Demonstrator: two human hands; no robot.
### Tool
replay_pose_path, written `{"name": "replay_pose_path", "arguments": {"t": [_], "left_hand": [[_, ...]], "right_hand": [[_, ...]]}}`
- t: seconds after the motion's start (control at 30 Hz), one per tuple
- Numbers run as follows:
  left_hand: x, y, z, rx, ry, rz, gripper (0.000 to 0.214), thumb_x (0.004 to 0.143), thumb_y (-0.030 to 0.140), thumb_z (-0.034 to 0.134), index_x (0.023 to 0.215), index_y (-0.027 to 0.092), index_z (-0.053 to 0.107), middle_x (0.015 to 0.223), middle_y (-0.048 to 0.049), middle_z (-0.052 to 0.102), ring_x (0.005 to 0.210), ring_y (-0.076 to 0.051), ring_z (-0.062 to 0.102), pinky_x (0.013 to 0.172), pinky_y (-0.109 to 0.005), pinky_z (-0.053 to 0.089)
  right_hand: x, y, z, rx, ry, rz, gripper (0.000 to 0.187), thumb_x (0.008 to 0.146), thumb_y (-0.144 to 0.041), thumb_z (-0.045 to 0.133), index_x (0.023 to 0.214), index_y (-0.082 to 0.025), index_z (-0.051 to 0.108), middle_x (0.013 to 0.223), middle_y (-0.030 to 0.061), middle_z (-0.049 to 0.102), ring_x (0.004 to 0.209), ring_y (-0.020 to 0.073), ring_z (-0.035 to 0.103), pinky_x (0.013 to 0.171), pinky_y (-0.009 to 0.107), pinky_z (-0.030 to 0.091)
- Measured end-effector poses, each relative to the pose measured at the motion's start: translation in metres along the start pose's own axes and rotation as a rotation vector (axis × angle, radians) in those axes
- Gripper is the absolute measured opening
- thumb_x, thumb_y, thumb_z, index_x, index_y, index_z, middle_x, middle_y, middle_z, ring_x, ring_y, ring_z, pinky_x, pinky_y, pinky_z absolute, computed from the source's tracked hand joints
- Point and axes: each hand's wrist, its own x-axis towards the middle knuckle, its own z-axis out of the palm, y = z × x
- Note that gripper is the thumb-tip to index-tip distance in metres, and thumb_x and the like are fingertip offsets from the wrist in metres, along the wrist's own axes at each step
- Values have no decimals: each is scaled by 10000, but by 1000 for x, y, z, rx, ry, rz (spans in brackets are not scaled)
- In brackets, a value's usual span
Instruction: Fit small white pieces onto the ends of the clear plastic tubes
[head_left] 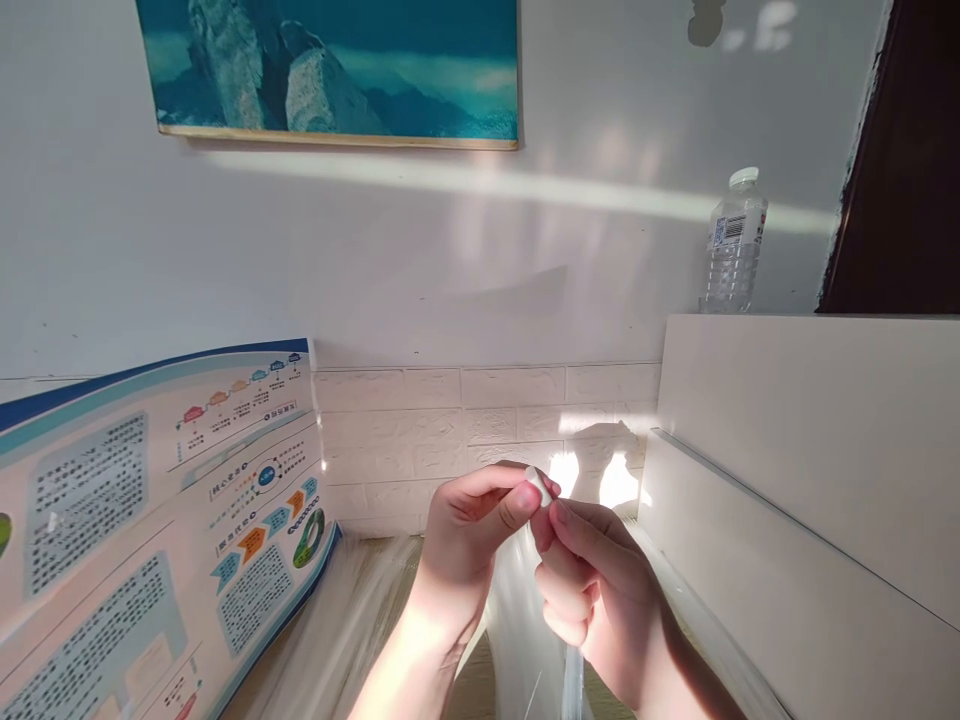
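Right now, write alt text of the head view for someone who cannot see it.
A person's left hand and right hand hold a small white piece between them. A printed poster is at left; at right, a clear bottle stands on white furniture. A landscape picture hangs above.

"Where could the left hand [463,520] pass?"
"Upward and forward: open air lies between it and the brick-patterned wall [427,425]. Farther left, the printed panel [157,520] stands in the way."
"And the right hand [611,580]?"
"Upward too. To its right, the white cabinet [810,430] walls things off, with a bottle [731,250] upright on top."
"Between the two?"
"The fingertips meet at a small white piece [538,488], closing that way; lower down, the wrists leave a gap."
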Motion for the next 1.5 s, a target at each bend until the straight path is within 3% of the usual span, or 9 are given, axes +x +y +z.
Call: {"name": "replay_pose_path", "arguments": {"t": [0.27,0.47,0.57,0.7,0.87,0.97,1.13,1.33,1.5], "left_hand": [[-2,-2,-4,-124,-54,-4,104,788,339,807,724,258,805,765,-63,680,724,-204,587,714,-369,478],[3,-5,-6,-106,-121,10,96,829,319,778,773,243,798,784,-47,697,784,-206,626,759,-353,491],[6,-4,-13,74,-103,69,135,915,310,698,940,219,793,957,-71,735,941,-218,652,866,-349,496],[2,7,-23,264,-120,220,286,893,333,734,1167,250,744,1047,-77,719,962,-205,627,838,-327,495],[-10,21,-17,489,-138,243,80,878,210,744,936,244,787,823,-34,690,794,-168,612,696,-314,449],[-11,20,-14,540,-95,247,76,895,210,718,914,250,781,810,-25,694,789,-168,625,689,-321,450],[-4,11,-17,539,15,328,84,889,200,720,901,266,771,817,-9,696,778,-162,609,714,-332,454],[-3,10,-22,531,136,424,111,868,183,744,914,280,768,828,-2,704,774,-157,591,714,-322,460],[-9,15,-16,496,228,323,69,851,200,758,864,267,768,700,25,695,650,-137,628,659,-299,486]], "right_hand": [[-9,-4,-6,141,-194,187,343,956,-442,620,768,-187,489,571,-92,189,460,42,161,436,199,155],[7,-2,-25,-31,-246,188,423,905,-572,635,748,-203,501,510,-105,177,434,57,147,419,240,140],[10,-9,-31,-220,-175,21,404,942,-554,602,781,-185,560,517,-97,212,452,61,169,439,246,134],[2,-25,-34,-729,-83,-254,383,1018,-499,515,854,-171,625,601,-52,343,544,81,292,508,258,214],[-4,-32,-32,-1118,-137,-285,343,1045,-435,481,803,-197,533,638,-46,395,582,95,318,550,274,245],[-1,-31,-33,-1170,-113,-290,305,1047,-455,462,891,-217,576,743,-25,506,670,114,425,624,274,333],[4,-32,-38,-1163,-48,-142,309,987,-459,571,1261,-318,547,969,5,607,910,179,557,742,306,439],[15,-27,-46,-1314,11,-201,204,1013,-407,498,1078,-274,639,966,23,573,900,191,546,812,369,470],[19,-23,-52,-1532,61,-340,227,993,-431,532,1098,-312,694,1052,54,497,1053,232,498,912,418,463]]}}
